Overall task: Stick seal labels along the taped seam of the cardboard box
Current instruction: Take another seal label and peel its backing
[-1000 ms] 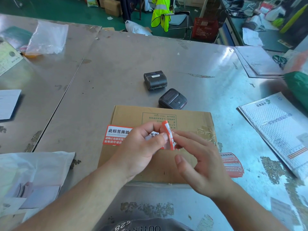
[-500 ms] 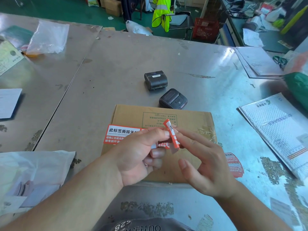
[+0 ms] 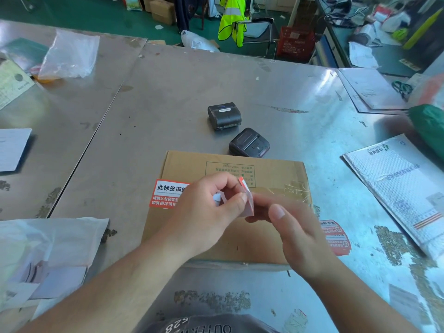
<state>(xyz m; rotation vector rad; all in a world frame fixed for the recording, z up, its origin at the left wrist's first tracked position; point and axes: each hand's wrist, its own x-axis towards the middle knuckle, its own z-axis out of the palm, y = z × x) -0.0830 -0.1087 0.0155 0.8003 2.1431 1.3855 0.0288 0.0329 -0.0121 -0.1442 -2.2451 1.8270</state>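
A flat cardboard box (image 3: 189, 169) lies on the metal table in front of me, its clear-taped seam (image 3: 288, 191) running left to right. One red and white seal label (image 3: 167, 192) is stuck at the seam's left end, partly hidden by my left hand. Above the box's middle, my left hand (image 3: 206, 212) pinches a loose red seal label (image 3: 247, 200) between thumb and forefinger. My right hand (image 3: 295, 231) holds the same label's right edge with its fingertips. The label is curled and partly hidden by my fingers.
Two black portable printers (image 3: 224, 115) (image 3: 249, 145) sit just beyond the box. A strip of red labels (image 3: 335, 236) lies at the box's right edge. A padded mailer (image 3: 403, 191) lies at the right, plastic bags (image 3: 48, 241) at the left, papers at the far right.
My hands have turned and worked the loose label, which now sits lower and more curled between my fingers. The box has not moved.
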